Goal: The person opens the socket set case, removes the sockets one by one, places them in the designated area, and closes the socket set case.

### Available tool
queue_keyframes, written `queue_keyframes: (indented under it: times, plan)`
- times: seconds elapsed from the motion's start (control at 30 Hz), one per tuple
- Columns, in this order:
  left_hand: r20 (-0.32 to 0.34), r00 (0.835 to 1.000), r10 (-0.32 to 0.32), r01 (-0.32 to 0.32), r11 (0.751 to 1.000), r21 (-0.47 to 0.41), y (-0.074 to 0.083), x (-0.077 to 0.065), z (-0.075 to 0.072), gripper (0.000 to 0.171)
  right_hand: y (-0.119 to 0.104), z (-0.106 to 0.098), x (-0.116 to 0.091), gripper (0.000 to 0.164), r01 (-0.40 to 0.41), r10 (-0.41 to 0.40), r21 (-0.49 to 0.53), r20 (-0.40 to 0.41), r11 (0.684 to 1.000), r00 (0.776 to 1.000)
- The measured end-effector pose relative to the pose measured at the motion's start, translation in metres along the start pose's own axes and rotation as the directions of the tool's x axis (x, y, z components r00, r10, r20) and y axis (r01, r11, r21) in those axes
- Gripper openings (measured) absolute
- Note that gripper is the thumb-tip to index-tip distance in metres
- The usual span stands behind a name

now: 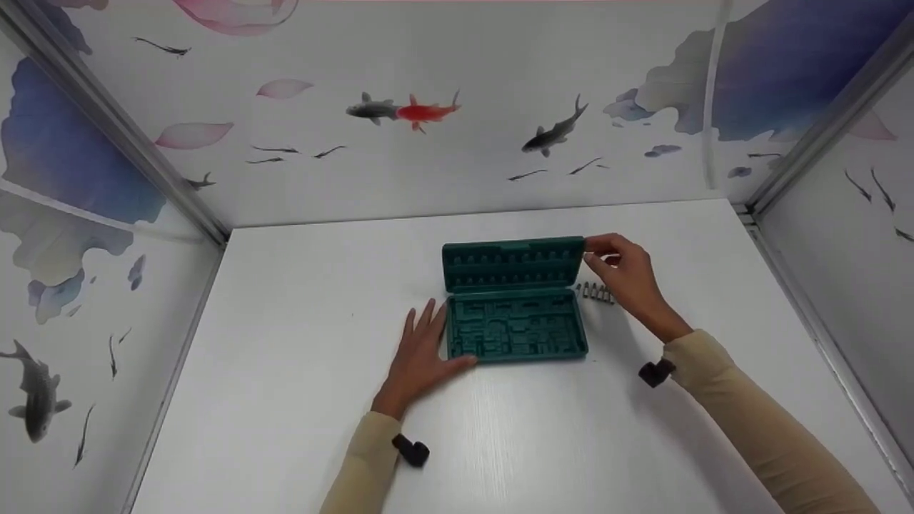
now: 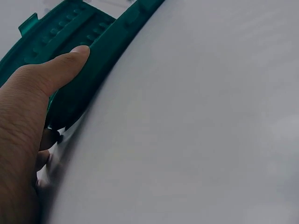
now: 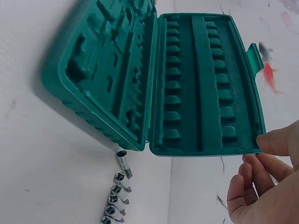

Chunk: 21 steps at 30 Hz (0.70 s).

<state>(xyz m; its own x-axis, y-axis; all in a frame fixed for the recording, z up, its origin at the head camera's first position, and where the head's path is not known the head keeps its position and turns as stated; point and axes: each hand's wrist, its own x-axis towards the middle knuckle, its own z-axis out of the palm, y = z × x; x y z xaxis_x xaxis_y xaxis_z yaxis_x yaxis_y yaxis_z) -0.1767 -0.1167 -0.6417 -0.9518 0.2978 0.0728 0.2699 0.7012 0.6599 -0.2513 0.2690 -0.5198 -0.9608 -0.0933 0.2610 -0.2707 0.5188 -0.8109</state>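
Observation:
A green plastic socket-set case (image 1: 518,325) lies unfolded on the table, its moulded recesses showing bare. The lid (image 1: 513,264) stands raised at the back. At the base's near left corner is my left hand (image 1: 421,360), fingers stretched along the left side and thumb on the front edge; the left wrist view shows that thumb (image 2: 70,65) over the rim. My right hand (image 1: 628,275) pinches the lid's upper right corner between thumb and fingers, seen closely in the right wrist view (image 3: 273,177). Several small metal bits with socket ends (image 3: 119,198) lie in a row beside the case.
The white table (image 1: 300,321) carries the case and the bits. Printed white panels (image 1: 464,164) with fish and petals wall it in at the back and both sides. A latch tab (image 3: 254,58) sticks out from the lid's edge.

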Motion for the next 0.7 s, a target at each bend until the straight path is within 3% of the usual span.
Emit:
queue_keyframes:
  times: [0.27, 0.7]
  plan:
    - [0.001, 1.000, 0.013, -0.013, 1.000, -0.009, 0.000, 0.001, 0.000, 0.119, -0.005, -0.003, -0.020, 0.026, 0.002, -0.002, 0.021, 0.004, 1.000, 1.000]
    - [-0.032, 0.999, 0.019, -0.019, 1.000, 0.004, 0.002, 0.001, 0.000, 0.117, -0.009, 0.001, -0.051, 0.029, -0.106, 0.107, 0.085, -0.003, 0.991, 0.994]
